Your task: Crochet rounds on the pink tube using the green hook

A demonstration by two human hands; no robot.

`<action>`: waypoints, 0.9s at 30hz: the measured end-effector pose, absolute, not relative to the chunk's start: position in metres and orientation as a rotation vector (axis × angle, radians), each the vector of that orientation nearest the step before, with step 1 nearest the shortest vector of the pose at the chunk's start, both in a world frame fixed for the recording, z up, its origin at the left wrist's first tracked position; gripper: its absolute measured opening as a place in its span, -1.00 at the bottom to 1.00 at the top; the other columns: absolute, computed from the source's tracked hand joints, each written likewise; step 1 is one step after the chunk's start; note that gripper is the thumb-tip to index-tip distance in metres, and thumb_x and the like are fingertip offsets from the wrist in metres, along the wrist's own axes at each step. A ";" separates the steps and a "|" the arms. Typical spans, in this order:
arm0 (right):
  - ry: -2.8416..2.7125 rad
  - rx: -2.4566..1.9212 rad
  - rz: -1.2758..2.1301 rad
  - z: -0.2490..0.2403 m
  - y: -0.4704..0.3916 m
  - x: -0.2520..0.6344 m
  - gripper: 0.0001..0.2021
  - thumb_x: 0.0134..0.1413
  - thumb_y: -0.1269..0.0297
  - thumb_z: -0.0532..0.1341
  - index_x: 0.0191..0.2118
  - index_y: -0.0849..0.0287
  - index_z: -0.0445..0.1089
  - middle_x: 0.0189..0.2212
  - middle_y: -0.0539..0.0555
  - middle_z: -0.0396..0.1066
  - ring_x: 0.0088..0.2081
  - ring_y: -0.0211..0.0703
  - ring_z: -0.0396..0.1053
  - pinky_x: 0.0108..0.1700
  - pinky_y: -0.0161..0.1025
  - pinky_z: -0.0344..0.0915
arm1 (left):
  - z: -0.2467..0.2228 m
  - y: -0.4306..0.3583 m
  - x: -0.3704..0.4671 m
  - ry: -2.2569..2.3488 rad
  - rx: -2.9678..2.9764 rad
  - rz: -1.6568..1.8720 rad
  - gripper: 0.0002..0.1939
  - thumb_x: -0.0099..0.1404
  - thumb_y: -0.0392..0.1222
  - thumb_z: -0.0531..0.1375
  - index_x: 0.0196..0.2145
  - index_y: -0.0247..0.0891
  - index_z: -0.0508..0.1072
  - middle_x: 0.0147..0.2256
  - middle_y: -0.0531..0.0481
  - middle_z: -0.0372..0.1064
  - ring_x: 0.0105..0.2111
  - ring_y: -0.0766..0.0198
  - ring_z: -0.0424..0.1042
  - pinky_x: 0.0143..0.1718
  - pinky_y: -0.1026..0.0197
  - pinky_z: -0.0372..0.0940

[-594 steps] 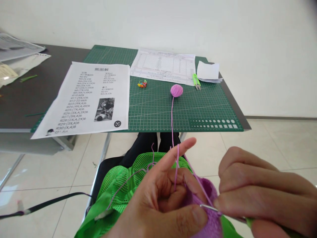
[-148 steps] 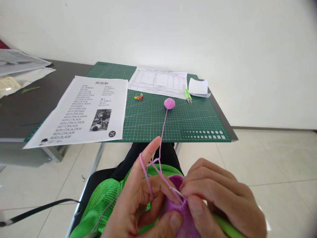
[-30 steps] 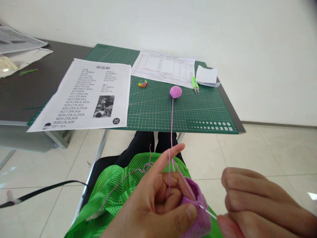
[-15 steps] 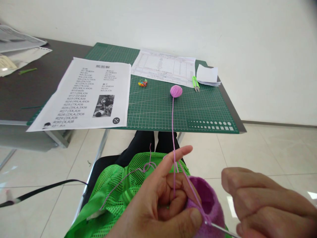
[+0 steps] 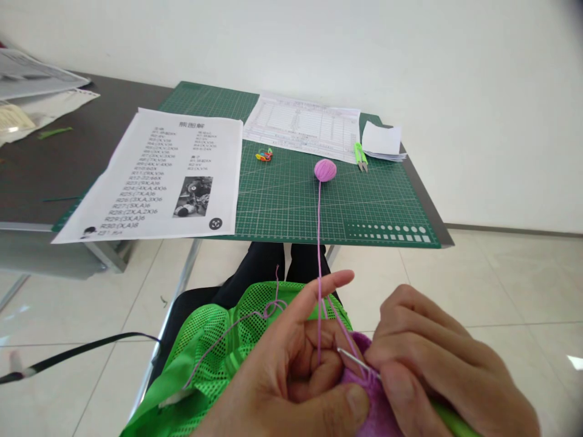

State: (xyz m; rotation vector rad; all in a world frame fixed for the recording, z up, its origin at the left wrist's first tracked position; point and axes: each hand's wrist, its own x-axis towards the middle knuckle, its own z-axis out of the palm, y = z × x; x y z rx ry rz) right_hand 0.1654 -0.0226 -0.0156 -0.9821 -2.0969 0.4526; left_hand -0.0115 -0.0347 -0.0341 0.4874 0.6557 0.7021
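Purple crochet (image 5: pixel 377 405) pinched in both hands (image 5: pixel 291 364) — steel hook (image 5: pixel 357 360) through it, printed sheet (image 5: pixel 150 182) reading "R30:(X,A)8"

Yarn strand (image 5: pixel 319 215) across front mat edge (image 5: pixel 273 238)

A bright green mesh garment (image 5: pixel 207 331) and black trousers (image 5: pixel 262 264) are worn.

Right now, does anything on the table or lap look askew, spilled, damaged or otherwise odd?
Mildly: the white printed sheet lies skewed, its near left corner poking past the front edge of the dark table. A loose pink yarn tail curls untidily over the green mesh garment. No spill shows.
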 end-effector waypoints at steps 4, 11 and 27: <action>-2.067 -1.047 0.396 -0.020 -0.022 0.162 -0.71 0.18 0.65 0.13 -0.48 0.16 0.20 -0.61 -0.05 0.27 -0.53 -0.34 0.20 -0.48 -0.24 0.24 | -0.037 -0.038 -0.005 0.789 0.522 0.809 -0.27 0.30 -0.10 0.38 0.33 0.25 0.23 -0.35 0.12 0.34 -0.48 0.41 0.08 -0.44 0.26 0.00; -2.102 -0.994 0.112 -0.027 -0.020 0.156 -0.64 0.13 0.60 0.22 -0.56 0.14 0.12 -0.66 -0.06 0.18 -0.51 -0.32 0.08 -0.49 -0.25 0.21 | -0.039 -0.047 0.016 0.983 0.550 1.063 -0.28 0.27 -0.06 0.40 0.27 0.46 0.25 -0.35 0.19 0.43 -0.55 0.45 -0.06 -0.48 0.36 0.05; -2.005 -0.746 0.074 -0.041 -0.011 0.164 -0.63 0.38 0.38 0.10 -0.53 0.19 0.25 -0.67 -0.07 0.21 -0.56 -0.32 0.15 -0.49 -0.17 0.24 | -0.037 -0.032 -0.012 0.819 0.327 0.848 -0.23 0.15 -0.28 0.45 0.27 0.09 0.38 -0.44 0.10 0.34 -0.47 0.39 0.17 -0.36 0.33 0.16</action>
